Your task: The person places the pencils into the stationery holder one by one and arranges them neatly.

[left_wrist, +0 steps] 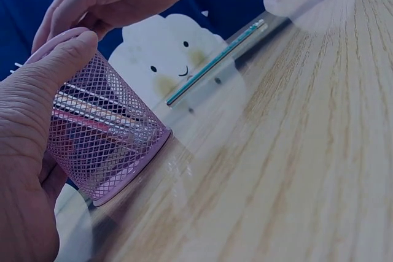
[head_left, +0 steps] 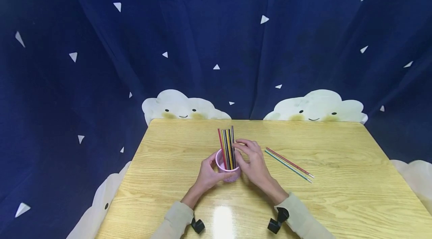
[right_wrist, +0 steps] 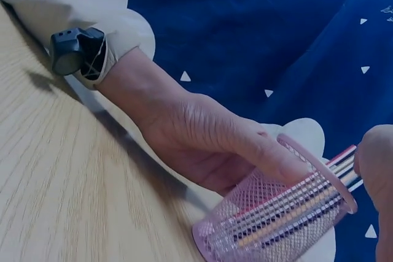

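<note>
A pink mesh pencil cup stands on the table with several pencils upright in it, among them red, yellow and black ones. My left hand grips the cup from the left, its thumb over the near rim. At the cup's right side my right hand pinches a dark pencil whose lower end is inside the rim. In the right wrist view, the pencils show through the mesh wall, leaning together. The right fingertips are partly hidden behind the rim in the left wrist view.
On the table right of the cup lie a red pencil and a green pencil, side by side and slanted. A dark blue curtain with white clouds and triangles hangs behind the table's far edge.
</note>
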The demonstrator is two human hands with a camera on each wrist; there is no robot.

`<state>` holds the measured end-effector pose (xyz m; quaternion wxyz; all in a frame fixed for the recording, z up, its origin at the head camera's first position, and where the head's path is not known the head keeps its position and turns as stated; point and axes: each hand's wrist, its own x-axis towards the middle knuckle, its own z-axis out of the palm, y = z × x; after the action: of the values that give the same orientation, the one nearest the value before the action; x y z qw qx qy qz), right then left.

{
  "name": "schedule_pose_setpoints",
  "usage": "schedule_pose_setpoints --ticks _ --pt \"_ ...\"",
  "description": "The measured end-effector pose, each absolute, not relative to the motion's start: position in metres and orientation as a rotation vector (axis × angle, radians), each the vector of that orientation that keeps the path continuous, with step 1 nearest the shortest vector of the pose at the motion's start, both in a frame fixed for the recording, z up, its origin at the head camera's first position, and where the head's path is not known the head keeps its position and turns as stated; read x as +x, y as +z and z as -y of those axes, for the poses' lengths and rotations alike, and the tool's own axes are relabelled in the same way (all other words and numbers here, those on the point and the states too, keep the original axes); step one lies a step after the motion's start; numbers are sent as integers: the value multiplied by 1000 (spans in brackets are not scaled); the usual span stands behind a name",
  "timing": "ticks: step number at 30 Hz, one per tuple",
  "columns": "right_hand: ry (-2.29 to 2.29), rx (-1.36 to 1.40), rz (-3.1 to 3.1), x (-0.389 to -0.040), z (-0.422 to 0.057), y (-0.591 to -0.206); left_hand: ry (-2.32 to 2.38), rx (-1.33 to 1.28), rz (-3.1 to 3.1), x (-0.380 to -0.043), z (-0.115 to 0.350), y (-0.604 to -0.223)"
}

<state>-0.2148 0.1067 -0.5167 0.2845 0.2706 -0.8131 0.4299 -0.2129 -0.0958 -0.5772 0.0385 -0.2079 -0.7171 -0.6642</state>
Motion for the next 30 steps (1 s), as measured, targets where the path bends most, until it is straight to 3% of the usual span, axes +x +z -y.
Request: schedule_pose_setpoints --ticks 30 --pt "596 538 2524 -196 -241 -582 -2090 -586 2209 -212 95 -575"
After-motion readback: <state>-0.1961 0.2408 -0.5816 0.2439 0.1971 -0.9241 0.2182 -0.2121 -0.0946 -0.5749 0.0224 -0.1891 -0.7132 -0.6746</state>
